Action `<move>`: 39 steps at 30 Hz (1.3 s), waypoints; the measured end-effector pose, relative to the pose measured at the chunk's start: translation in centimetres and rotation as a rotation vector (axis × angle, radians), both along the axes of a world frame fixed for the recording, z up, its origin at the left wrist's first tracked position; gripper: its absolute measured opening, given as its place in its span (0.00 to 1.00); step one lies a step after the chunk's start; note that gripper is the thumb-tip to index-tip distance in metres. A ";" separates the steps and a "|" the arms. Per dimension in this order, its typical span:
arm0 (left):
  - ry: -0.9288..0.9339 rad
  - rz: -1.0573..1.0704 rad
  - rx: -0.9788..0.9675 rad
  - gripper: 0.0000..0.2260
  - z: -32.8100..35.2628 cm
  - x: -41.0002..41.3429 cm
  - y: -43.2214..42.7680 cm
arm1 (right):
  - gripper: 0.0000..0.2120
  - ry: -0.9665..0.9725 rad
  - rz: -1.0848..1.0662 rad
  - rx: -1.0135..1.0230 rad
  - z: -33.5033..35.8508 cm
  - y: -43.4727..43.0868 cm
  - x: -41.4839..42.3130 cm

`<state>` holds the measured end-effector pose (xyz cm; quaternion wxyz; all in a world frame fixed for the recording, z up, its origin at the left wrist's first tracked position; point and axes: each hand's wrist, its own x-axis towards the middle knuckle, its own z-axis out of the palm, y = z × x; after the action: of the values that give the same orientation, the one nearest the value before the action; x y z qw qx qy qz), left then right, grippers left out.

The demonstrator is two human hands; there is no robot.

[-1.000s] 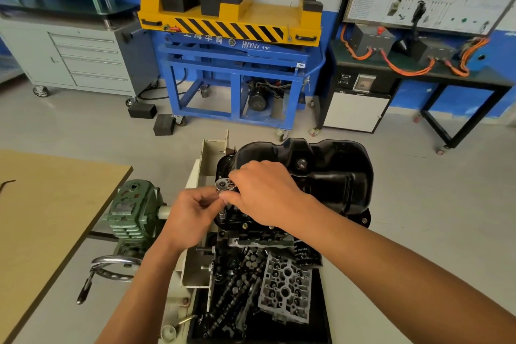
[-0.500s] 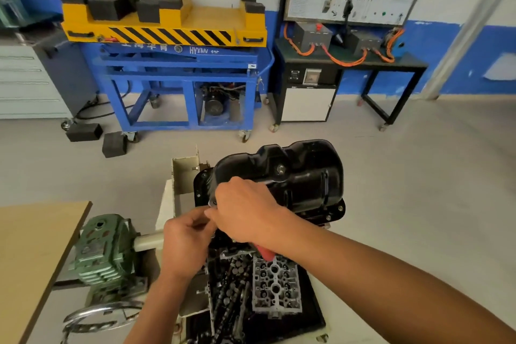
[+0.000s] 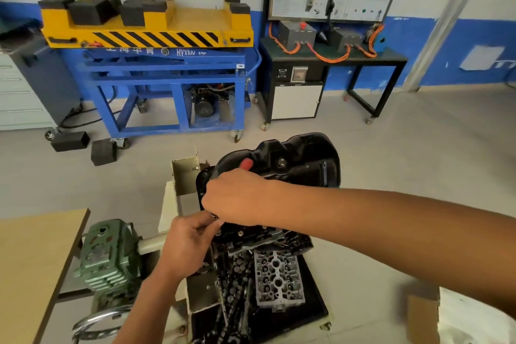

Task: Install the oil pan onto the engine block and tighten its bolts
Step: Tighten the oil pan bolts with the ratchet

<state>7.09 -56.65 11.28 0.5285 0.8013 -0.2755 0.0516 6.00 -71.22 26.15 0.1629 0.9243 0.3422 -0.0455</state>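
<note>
Your left hand [image 3: 190, 243] is pinching a small metal part [image 3: 214, 215], bolt or socket. Your right hand [image 3: 237, 198] is curling round a red-handled tool [image 3: 247, 163]; the pan [image 3: 301, 165] is sitting just beyond those fingers, on the block [image 3: 259, 234]. Likely you're tightening a bolt; next, seat the tool squarely.

Oil pan [image 3: 301, 165] atop engine block [image 3: 262, 234], gearbox [image 3: 109, 257] left of it (cylinder head [image 3: 279, 279] nearer), lift cart [image 3: 167, 72] behind.

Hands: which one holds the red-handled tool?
The right hand, over the oil pan: the red handle sticks out above it. The left hand pinches a small metal part.
</note>
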 end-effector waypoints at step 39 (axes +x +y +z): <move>0.053 -0.007 -0.114 0.19 0.3 -0.4 -0.7 | 0.15 0.031 -0.070 -0.010 0.1 0.7 0.6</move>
<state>6.67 -57.35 11.57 0.5807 0.7699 -0.2609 0.0441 6.63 -70.49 26.27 0.1605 0.9341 0.3117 -0.0675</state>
